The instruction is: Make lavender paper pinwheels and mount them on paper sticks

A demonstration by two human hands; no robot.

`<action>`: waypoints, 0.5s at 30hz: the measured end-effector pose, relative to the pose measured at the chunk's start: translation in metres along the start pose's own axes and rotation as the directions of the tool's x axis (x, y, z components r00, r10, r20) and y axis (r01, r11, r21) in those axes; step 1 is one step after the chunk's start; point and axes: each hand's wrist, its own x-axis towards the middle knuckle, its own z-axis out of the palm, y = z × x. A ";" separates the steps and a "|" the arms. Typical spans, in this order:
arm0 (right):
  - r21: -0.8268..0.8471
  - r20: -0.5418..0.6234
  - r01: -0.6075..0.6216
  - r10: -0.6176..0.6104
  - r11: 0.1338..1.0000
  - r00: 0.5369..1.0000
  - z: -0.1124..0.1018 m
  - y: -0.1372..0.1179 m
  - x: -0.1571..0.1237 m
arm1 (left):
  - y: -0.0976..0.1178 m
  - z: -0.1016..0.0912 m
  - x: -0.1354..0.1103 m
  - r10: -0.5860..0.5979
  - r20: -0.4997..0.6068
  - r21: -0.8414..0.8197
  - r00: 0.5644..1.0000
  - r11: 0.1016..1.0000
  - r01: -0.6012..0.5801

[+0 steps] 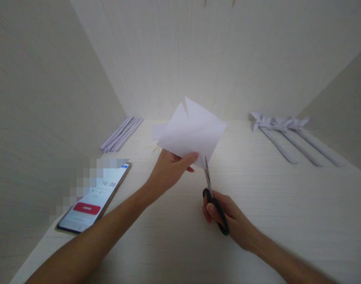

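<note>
My left hand (168, 169) pinches the lower edge of a folded white sheet of paper (192, 132) and holds it up above the pale table (257, 205). A notch shows in the paper's top edge. My right hand (230, 219) grips black-handled scissors (213, 197), fingers through the loops. The blades point up and their tips meet the paper's lower right corner, just right of my left thumb.
A phone (94, 199) with a lit screen lies at the left near the table's edge. Rolled white paper strips (121, 134) rest at the back left against the wall. Three paper sticks with knotted ends (289, 138) lie at the back right. Walls enclose three sides.
</note>
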 end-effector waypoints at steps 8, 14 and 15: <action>-0.019 -0.007 -0.008 0.008 1.000 1.000 0.001 0.001 -0.001 | 0.002 0.001 -0.002 -0.027 0.029 -0.001 0.999 1.000 0.027; -0.023 -0.001 -0.008 0.008 1.000 1.000 0.001 0.004 -0.001 | 0.002 0.001 -0.001 -0.024 0.051 -0.009 0.998 1.000 0.024; -0.022 -0.003 -0.013 0.012 1.000 1.000 0.001 0.003 -0.001 | 0.001 0.001 -0.001 -0.024 0.051 -0.010 0.998 1.000 0.025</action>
